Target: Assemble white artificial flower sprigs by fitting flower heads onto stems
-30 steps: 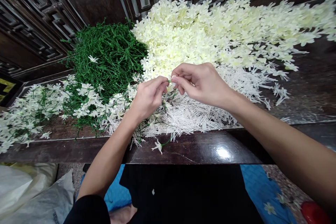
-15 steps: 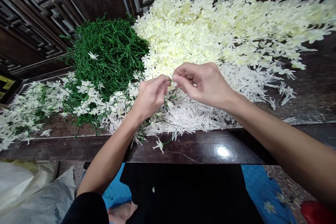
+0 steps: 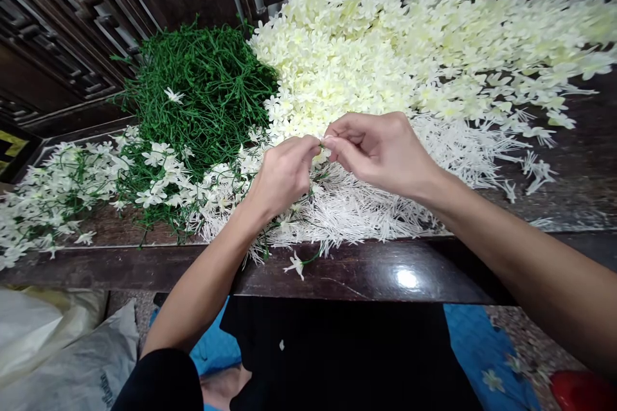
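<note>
I see my left hand [image 3: 284, 174] and right hand [image 3: 380, 149] meeting fingertip to fingertip above the white stamens [image 3: 366, 212], both pinching a small cream flower [image 3: 322, 154] caught between them and mostly hidden by the fingers. Petals [image 3: 409, 51] are heaped just behind, green stems [image 3: 202, 90] to the left, on the dark table [image 3: 385, 276]. A bag [image 3: 72, 366] below carries print I cannot read.

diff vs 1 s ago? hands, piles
Almost none. Left hand and right hand have closed the small gap between their fingertips over a small flower piece; nothing taken up or let go. Green stem pile, cream flower pile and table unchanged; the camera shifted slightly.
</note>
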Tool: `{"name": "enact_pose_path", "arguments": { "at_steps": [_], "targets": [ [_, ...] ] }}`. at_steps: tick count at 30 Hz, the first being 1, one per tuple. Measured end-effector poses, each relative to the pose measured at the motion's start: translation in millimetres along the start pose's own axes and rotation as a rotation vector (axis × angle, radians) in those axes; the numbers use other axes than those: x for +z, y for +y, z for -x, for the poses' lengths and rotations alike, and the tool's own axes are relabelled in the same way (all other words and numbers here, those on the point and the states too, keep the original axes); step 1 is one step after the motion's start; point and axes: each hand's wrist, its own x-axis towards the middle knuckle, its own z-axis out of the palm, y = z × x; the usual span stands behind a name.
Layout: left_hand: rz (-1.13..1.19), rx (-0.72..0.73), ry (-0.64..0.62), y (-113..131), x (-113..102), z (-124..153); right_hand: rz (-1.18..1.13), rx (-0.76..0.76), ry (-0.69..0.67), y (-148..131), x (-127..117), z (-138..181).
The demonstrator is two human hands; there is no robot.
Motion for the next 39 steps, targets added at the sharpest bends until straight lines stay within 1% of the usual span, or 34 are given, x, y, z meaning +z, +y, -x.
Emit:
{"name": "enact_pose_path", "arguments": {
  "at_steps": [3,5,8,12,18,25,29,35,39],
  "targets": [
    [0.014,-0.02,0.026,-0.6,-2.1,-1.7,-0.123,0.054,-0.04,-1.3,-4.1,-1.7],
    [0.036,-0.032,0.044,-0.2,-3.8,-2.9,-0.164,0.084,-0.074,-2.3,-6.7,-3.0],
    [0.064,-0.024,0.056,0.8,-5.5,-4.0,-0.182,0.109,-0.082,-3.8,-8.8,-4.5],
    [0.04,-0.018,0.054,1.8,-6.1,-3.9,-0.182,0.125,-0.078,-4.0,-8.5,-4.3],
    [-0.002,-0.033,0.03,2.1,-5.1,-2.2,-0.12,0.039,-0.065,0.5,-7.4,-0.7],
    [0.033,-0.007,0.011,0.7,-3.7,-1.3,-0.045,-0.052,-0.051,2.6,-5.5,-0.2],
    [0.072,-0.027,0.007,2.2,-4.1,-1.2,-0.019,-0.072,-0.052,3.9,-4.1,0.2],
    [0.084,-0.066,-0.011,4.5,-2.9,-0.9,0.082,-0.123,-0.031,5.9,-0.8,1.5],
    [0.071,-0.039,0.015,5.0,-0.3,-0.3,0.1,-0.112,-0.032,6.6,1.9,2.2]
  ]
}}
